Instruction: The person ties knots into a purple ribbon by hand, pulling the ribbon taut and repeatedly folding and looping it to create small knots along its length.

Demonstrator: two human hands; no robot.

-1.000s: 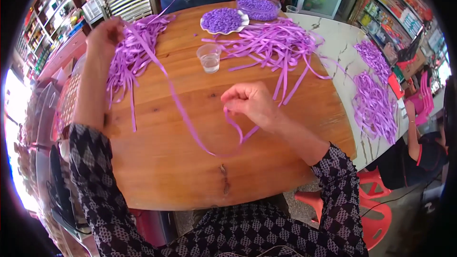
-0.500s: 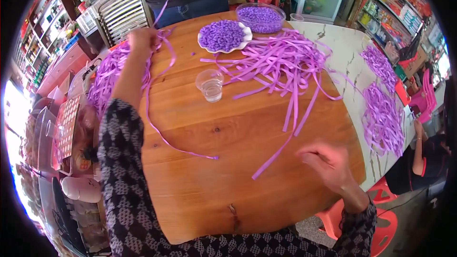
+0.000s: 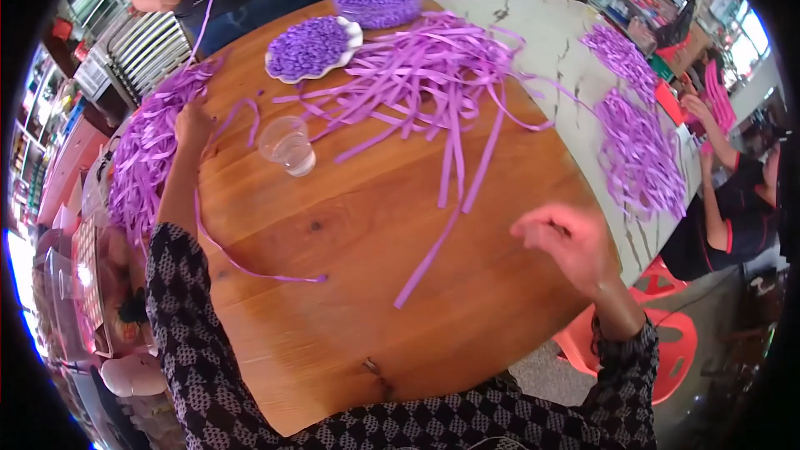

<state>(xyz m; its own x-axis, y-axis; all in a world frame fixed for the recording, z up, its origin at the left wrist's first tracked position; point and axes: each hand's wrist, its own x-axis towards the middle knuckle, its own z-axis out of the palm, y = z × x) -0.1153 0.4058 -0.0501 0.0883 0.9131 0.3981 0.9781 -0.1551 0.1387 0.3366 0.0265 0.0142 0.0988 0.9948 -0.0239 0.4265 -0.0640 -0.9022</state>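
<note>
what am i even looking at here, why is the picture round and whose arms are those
This is one picture from a wide fisheye camera worn on a person's head, looking down at their own work, which is why it looks round and straight edges bend. The two arms in patterned sleeves coming up from the bottom are that person's.

The left hand reaches to a pile of purple ribbon strips at the far left edge of the round wooden table, and one long ribbon strip trails back from it. The right hand hovers near the right edge; I cannot tell if it holds anything.

Also on the table: a clear plastic cup, a bigger heap of ribbons, and a plate and a bowl of small purple pieces. Other people work nearby.
</note>
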